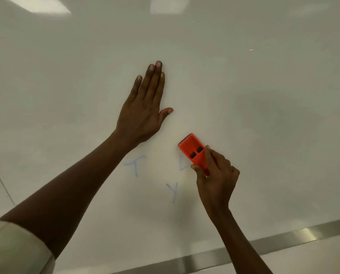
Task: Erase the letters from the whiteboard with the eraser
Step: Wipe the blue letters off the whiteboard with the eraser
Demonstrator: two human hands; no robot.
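A white whiteboard (244, 95) fills the view. On it are faint blue letters: a T (135, 165), a Y (173, 191), and a partly covered letter (183, 163) at the eraser's lower edge. My right hand (216, 175) grips a red eraser (193, 151) by its lower end, and the eraser lies against the board over that letter. My left hand (143, 111) rests flat on the board above the T, fingers straight and together, thumb out.
A metal frame strip (283, 238) runs along the board's lower edge. A thin seam (0, 180) crosses the left side. Ceiling lights reflect at the top of the board.
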